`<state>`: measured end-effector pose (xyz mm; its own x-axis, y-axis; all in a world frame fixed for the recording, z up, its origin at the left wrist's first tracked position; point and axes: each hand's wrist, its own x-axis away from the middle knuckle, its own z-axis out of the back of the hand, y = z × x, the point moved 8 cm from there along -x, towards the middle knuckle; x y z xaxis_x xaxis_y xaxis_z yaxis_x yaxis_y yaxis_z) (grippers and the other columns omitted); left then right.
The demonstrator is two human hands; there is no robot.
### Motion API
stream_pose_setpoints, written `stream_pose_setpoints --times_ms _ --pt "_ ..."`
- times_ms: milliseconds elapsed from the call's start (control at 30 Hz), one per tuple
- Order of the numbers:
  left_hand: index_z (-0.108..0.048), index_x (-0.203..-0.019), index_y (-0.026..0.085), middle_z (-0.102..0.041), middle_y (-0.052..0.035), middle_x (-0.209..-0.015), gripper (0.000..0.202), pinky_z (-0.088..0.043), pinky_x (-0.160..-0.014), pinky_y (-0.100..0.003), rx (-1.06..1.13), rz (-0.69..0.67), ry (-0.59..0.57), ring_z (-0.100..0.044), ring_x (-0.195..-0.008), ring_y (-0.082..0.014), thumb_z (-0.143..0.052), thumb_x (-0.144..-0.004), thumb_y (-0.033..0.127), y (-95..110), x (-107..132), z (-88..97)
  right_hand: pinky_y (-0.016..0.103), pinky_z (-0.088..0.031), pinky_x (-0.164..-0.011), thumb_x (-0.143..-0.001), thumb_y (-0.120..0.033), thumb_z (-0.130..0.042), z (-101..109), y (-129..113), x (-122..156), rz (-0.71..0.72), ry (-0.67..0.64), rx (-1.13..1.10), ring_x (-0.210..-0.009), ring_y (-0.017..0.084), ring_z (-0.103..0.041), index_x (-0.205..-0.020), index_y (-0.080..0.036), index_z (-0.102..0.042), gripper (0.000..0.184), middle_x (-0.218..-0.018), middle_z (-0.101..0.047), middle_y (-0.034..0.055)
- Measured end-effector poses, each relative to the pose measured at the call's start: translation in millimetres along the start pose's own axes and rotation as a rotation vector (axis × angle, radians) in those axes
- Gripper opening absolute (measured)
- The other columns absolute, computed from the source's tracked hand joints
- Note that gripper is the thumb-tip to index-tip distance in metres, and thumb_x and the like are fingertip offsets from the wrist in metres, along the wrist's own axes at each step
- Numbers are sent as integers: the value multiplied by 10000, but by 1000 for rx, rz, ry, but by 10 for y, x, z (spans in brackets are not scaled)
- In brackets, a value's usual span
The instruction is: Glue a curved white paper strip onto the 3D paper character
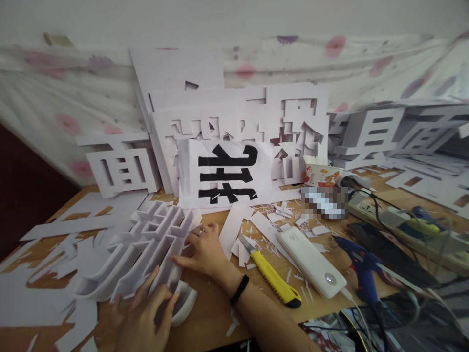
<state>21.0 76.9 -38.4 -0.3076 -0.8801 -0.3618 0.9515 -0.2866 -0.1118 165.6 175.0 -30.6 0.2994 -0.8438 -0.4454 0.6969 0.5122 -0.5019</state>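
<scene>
A hollow white foam-board character [148,247] lies on the wooden table, its raised walls facing up. My left hand [146,313] is closed at the near end of the character, thumb and fingers pinching a wall there; the exact spot is partly hidden by the fingers. My right hand [205,252] grips the character's right side, thumb over a wall and fingers bent along the outer edge. Right of that hand lies a yellow utility knife [273,276] with its blade out. Behind the character leans a white paper sheet [190,171] printed with a black character on its side.
A white power bank [311,261], a blue glue gun [361,266] and a power strip [384,215] with cables occupy the right. Finished white characters [120,168] and cut-out boards [234,112] stand at the back. Foam scraps [66,254] cover the left; a paper cup [320,173] lies behind.
</scene>
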Motion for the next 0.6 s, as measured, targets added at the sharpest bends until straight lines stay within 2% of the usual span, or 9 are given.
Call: stream_pose_setpoints --times_ms 133,300,467,600 --pt "-727 -839 335 -689 -34 -1328 346 -499 -819 -575 -1 -32 10 -732 -943 -301 -417 -962 428 3 14 -20 412 -274 -887 -738 -776 -696 -1 4 -1 18 12 -18 -945 223 -590 -832 -217 -700 566 -814 -718 17" --pt "-724 -814 318 -700 -39 -1312 342 -477 -862 -558 6 -16 6 -726 -976 -295 -438 -955 441 -12 9 -27 416 -283 -881 -759 -788 -661 -14 0 -2 20 -6 -5 -950 232 -590 -829 -219 -711 576 -806 -719 30" --pt "-719 -741 297 -726 -50 -1260 375 -469 -833 -545 -11 -8 71 -729 -826 -286 -421 -948 393 35 -50 99 414 -292 -885 -748 -794 -669 -8 -24 1 22 -15 15 -937 226 -594 -796 -209 -692 588 -814 -716 26" --pt "-704 -714 298 -759 -52 -1185 385 -460 -781 -489 1 -42 121 -732 -832 -270 -414 -946 401 82 -81 182 418 -300 -891 -750 -791 -672 -16 -31 -9 22 -47 40 -940 236 -593 -799 -212 -698 581 -828 -719 36"
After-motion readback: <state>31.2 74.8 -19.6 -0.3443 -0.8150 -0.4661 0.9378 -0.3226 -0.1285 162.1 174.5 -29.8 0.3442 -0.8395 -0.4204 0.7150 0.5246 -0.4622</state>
